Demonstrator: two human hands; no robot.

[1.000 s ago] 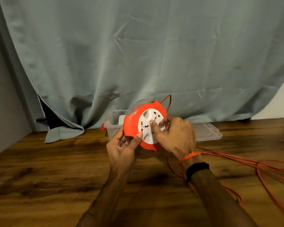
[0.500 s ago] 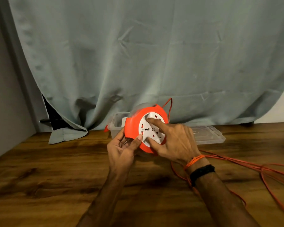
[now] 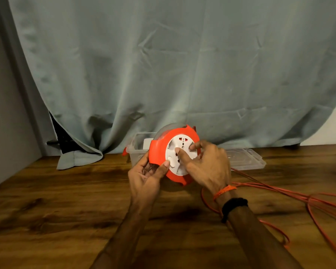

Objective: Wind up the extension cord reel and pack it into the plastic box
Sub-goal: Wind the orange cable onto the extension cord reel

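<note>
1. An orange extension cord reel [image 3: 159, 152] with a white socket face is held upright above a wooden table [image 3: 66, 210].
2. The reel's left edge is gripped by the left hand [image 3: 145, 177], the thumb being laid on its front rim.
3. The white face is touched by the fingertips [image 3: 177, 151] of the right hand [image 3: 208, 167].
4. Loose orange cord [image 3: 279, 195] is seen spread over the table at right.
5. A clear plastic box [image 3: 137, 150] is partly hidden behind the reel; its lid [image 3: 246, 158] is laid flat beside it.
6. A grey-green curtain [image 3: 182, 65] is hung behind.
</note>
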